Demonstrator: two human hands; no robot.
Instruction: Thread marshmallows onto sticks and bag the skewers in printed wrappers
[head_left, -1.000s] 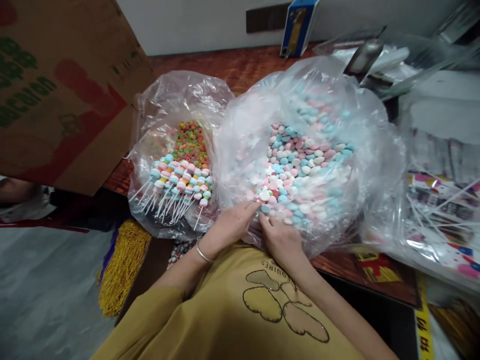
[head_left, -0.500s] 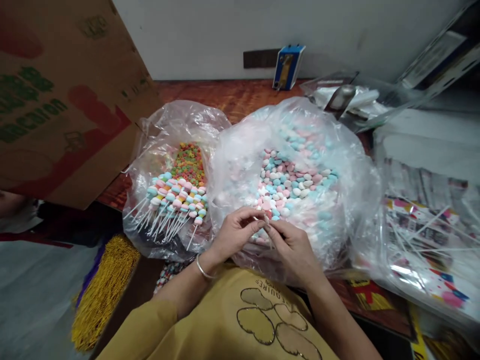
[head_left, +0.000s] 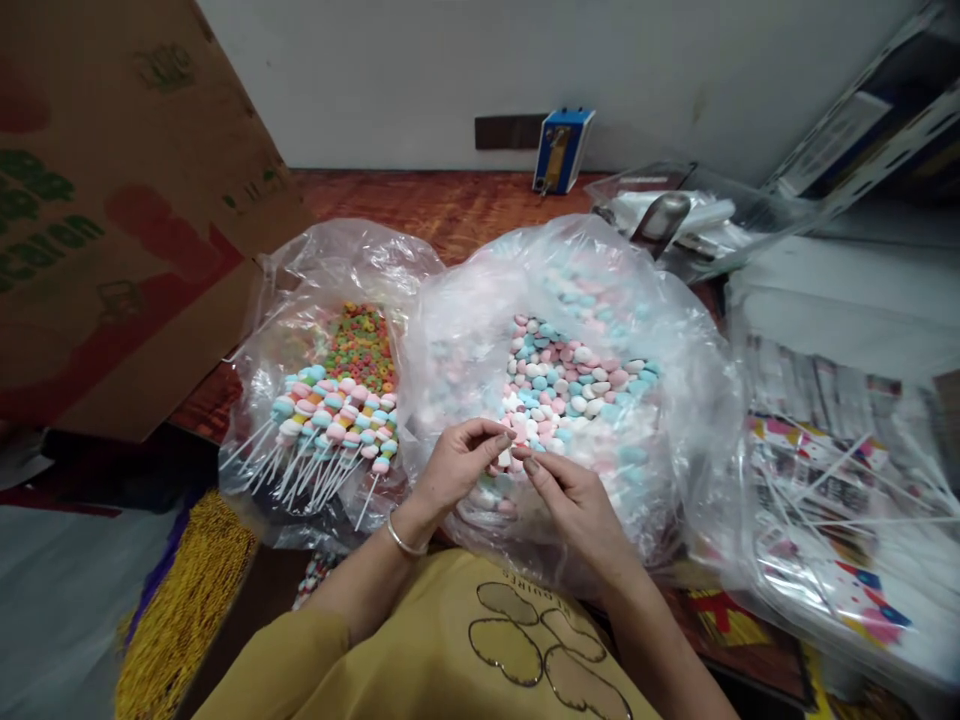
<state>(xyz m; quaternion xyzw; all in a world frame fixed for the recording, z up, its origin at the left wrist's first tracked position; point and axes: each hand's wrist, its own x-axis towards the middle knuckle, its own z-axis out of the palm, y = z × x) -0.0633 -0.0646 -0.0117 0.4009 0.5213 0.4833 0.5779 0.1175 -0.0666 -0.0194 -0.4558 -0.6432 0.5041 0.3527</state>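
Note:
My left hand (head_left: 463, 462), a bracelet at its wrist, is closed in a pinch at the near edge of a large clear plastic bag (head_left: 457, 340). Close beside it, my right hand (head_left: 566, 492) also pinches with thumb and forefinger. What the fingertips hold is too small to make out. Just beyond them lie many pink, white and blue round candies (head_left: 562, 380) in the bag's opening. To the left, skewered candies on white sticks (head_left: 337, 420) rest in a second plastic bag (head_left: 360, 245), in front of small colourful ring candies (head_left: 362, 345).
A printed cardboard box (head_left: 142, 220) stands at the left. At the right are a clear tray of white sticks and printed wrappers (head_left: 825, 500) and a clear container (head_left: 720, 215). A blue box (head_left: 564, 150) stands by the wall. Gold fringe (head_left: 191, 610) hangs lower left.
My hands have drawn slightly apart at the fingertips, which were touching before. The whole view has shifted a little, so things sit slightly further left and lower.

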